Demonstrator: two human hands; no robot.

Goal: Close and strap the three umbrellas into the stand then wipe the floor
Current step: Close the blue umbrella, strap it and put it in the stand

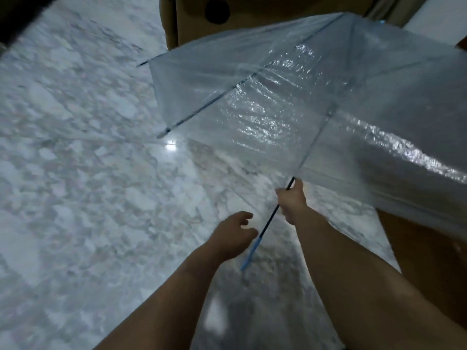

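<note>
Above the marble-patterned floor, a transparent umbrella is held open and tilted, its canopy spreading up and to the right of the hands. Its dark shaft runs diagonally down and to the left from under the canopy edge and ends in a light blue handle.

The right hand grips the shaft just below the canopy edge, well above the blue handle. Its fingers are curled round the shaft, so a short length of shaft shows above the fist and a longer length below it. The canopy edge lies just beside the top of this hand.

The left hand is just to the left of the lower shaft, near the top of the blue handle. Its fingers are loosely curved and hold nothing. Whether the fingertips touch the shaft cannot be told because of blur.

Dark rib tips project from the canopy's left edge. Behind the canopy, at the top, stands a brown cardboard box with a round dark hole. A second brown surface lies below the canopy to the right of the right forearm.
</note>
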